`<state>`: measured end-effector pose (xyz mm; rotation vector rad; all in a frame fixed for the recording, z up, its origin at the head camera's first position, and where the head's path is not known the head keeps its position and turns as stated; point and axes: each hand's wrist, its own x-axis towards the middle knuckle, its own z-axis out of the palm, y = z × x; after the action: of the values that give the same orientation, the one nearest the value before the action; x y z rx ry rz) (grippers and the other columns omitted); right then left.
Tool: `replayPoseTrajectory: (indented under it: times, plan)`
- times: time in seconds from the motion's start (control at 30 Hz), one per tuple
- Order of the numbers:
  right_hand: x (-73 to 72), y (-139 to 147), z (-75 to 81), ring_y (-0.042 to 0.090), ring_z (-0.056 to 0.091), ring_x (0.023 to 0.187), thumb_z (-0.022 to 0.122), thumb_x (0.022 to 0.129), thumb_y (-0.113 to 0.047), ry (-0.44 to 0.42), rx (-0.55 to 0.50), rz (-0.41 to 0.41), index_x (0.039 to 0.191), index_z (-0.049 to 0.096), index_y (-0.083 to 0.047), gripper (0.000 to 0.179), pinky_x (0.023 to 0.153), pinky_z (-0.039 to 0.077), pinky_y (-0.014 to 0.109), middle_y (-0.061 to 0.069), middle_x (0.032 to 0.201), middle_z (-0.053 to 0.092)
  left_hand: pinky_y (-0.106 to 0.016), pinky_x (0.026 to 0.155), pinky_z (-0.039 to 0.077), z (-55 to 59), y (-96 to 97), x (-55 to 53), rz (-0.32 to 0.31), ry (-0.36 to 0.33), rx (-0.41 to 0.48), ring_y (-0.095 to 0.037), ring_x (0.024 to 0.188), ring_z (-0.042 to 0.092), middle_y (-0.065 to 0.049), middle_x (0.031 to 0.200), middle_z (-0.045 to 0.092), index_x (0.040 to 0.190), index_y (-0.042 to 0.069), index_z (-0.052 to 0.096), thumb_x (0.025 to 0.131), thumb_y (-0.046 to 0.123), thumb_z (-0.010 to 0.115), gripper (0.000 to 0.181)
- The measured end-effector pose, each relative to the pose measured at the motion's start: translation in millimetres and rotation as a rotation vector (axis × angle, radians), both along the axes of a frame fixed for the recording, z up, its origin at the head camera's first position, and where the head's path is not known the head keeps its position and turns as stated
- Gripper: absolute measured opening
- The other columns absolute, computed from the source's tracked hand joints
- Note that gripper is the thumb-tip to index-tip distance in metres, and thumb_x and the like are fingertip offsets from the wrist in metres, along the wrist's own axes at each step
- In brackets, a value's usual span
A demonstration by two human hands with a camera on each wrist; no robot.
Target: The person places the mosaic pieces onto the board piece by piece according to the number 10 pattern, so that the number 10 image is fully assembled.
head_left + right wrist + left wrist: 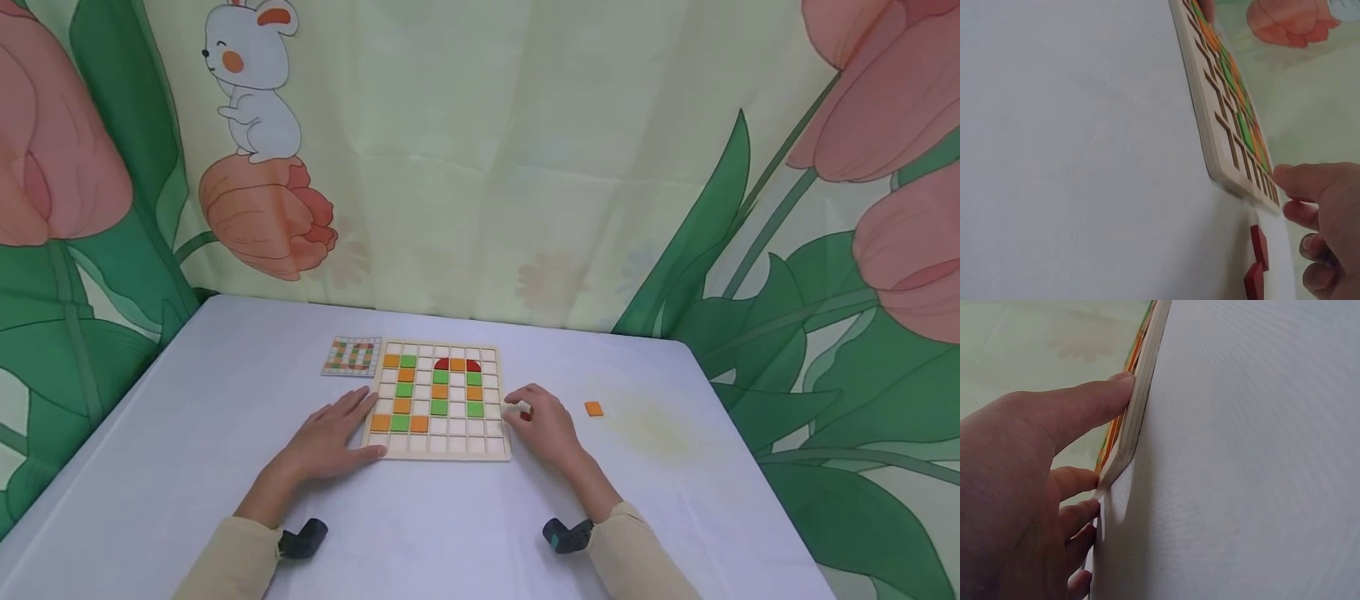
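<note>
A pale wooden grid board (446, 446) lies flat, with orange and green squares (404, 390) and red curved pieces (473, 365) set in its cells. My left hand (330, 437) rests along its left side; the thumb touches the front corner and the fingers stretch beside the edge. Across from it, my right hand (546, 423) is at the right edge, thumb and forefinger bent a little apart with their tips against the rim. Two red pieces (1259, 247) lie on the table under that hand, mostly hidden by it in the head view.
A small pattern card (351, 357) with a matching coloured grid lies by the board's back left corner. One loose orange square (594, 409) sits to the right of my right hand. A printed curtain (480, 167) hangs behind the white table (420, 533).
</note>
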<state>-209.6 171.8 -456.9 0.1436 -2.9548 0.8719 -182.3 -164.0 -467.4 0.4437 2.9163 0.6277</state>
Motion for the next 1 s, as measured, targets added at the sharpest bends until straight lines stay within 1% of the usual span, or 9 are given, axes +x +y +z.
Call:
replayPoseTrajectory:
  times: [0.07, 0.13, 0.27, 0.43, 0.57, 0.7, 0.87, 1.0]
  plan:
    - [1.3, 6, -1.9, 0.016, 0.06, 0.099, 0.075, 0.084, -0.026, -0.01, 0.023, -0.034, 0.108, 0.073, -0.019, 0.024, 0.083, 0.056, 0.033, -0.002, 0.11, 0.066, -0.063, 0.114, 0.023, -0.1, -0.9, 0.3, -0.001, 0.002, 0.001, -0.039, 0.145, 0.025, -0.017, 0.159, 0.026, 0.152, 0.01, 0.031, 0.085, 0.056, 0.063, 0.087]
    - [2.9, 10, -3.1, 0.017, 0.061, 0.103, 0.076, 0.083, -0.025, -0.02, 0.037, -0.052, 0.109, 0.072, -0.019, 0.027, 0.087, 0.056, 0.035, -0.001, 0.11, 0.066, -0.063, 0.114, 0.023, 0.1, -1.8, 0.6, 0.0, 0.002, 0.005, -0.04, 0.145, 0.025, -0.017, 0.159, 0.026, 0.152, 0.01, 0.031, 0.085, 0.055, 0.064, 0.087]
    - [5.9, 17, -6.1, 0.018, 0.06, 0.105, 0.078, 0.082, -0.022, -0.035, 0.048, -0.052, 0.113, 0.071, -0.017, 0.032, 0.089, 0.056, 0.037, 0.001, 0.111, 0.065, -0.064, 0.114, 0.023, 1.3, -2.5, 1.3, -0.004, 0.003, 0.006, -0.04, 0.145, 0.025, -0.018, 0.158, 0.026, 0.151, 0.009, 0.032, 0.085, 0.055, 0.064, 0.087]
    - [7.5, 22, -9.6, 0.015, 0.058, 0.095, 0.077, 0.083, -0.021, -0.031, 0.071, -0.035, 0.114, 0.072, -0.016, 0.032, 0.08, 0.057, 0.03, 0.001, 0.106, 0.065, -0.064, 0.113, 0.024, 1.3, -0.9, 0.4, -0.017, 0.014, 0.009, -0.041, 0.145, 0.026, -0.019, 0.158, 0.027, 0.151, 0.008, 0.032, 0.085, 0.055, 0.064, 0.087]
    - [5.9, 20, -10.4, 0.013, 0.055, 0.085, 0.078, 0.082, -0.023, -0.021, 0.102, -0.027, 0.107, 0.074, -0.015, 0.027, 0.073, 0.054, 0.025, -0.001, 0.096, 0.064, -0.064, 0.113, 0.024, 0.0, -1.5, -0.4, -0.017, 0.013, 0.009, -0.04, 0.145, 0.026, -0.018, 0.158, 0.027, 0.151, 0.009, 0.032, 0.084, 0.055, 0.064, 0.088]
    - [5.0, 17, -10.1, 0.012, 0.054, 0.081, 0.078, 0.081, -0.026, 0.0, 0.127, -0.033, 0.102, 0.074, -0.014, 0.024, 0.071, 0.052, 0.023, -0.003, 0.088, 0.063, -0.064, 0.114, 0.024, -1.7, -1.6, -1.3, -0.014, 0.012, 0.004, -0.04, 0.145, 0.025, -0.017, 0.158, 0.026, 0.152, 0.01, 0.031, 0.084, 0.056, 0.064, 0.089]
    - [4.3, 11, -8.2, 0.011, 0.055, 0.079, 0.079, 0.08, -0.028, 0.033, 0.087, -0.024, 0.098, 0.074, -0.014, 0.024, 0.069, 0.051, 0.022, -0.004, 0.084, 0.063, -0.064, 0.114, 0.023, -1.8, -1.6, -1.4, -0.011, 0.013, 0.005, -0.04, 0.145, 0.025, -0.017, 0.158, 0.026, 0.152, 0.01, 0.031, 0.083, 0.057, 0.064, 0.09]
    - [5.0, 0, -5.0, 0.011, 0.055, 0.08, 0.079, 0.08, -0.03, 0.036, 0.052, 0.007, 0.097, 0.074, -0.014, 0.024, 0.068, 0.048, 0.022, -0.005, 0.084, 0.063, -0.064, 0.114, 0.023, -1.5, -1.3, -0.9, -0.009, 0.014, 0.012, -0.04, 0.145, 0.026, -0.017, 0.158, 0.027, 0.152, 0.01, 0.032, 0.083, 0.057, 0.065, 0.089]
